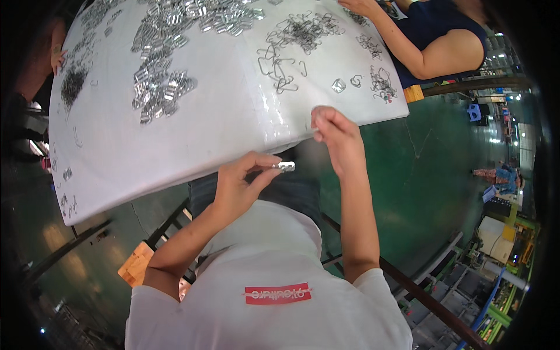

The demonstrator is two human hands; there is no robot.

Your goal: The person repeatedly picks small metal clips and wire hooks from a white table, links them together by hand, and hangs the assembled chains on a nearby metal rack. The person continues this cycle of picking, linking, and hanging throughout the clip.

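My left hand (242, 178) pinches a small shiny metal piece (284, 167) between thumb and fingertips, just off the table's near edge. To its right and a little higher, my right hand (337, 137) is raised with its fingers curled together. Whatever lies between those fingertips is too small and blurred to name. Past my hands, a loose pile of bent wire hooks (306, 32) lies on the white table (227, 111). A large heap of similar shiny metal pieces (160, 96) spreads farther left.
A co-worker's arm (402, 44) reaches over the far right corner, beside small clusters of wire parts (382, 84). At the left edge another person's hand (58, 60) rests near a dark wire pile (74, 84). A wooden stool (137, 263) stands at lower left.
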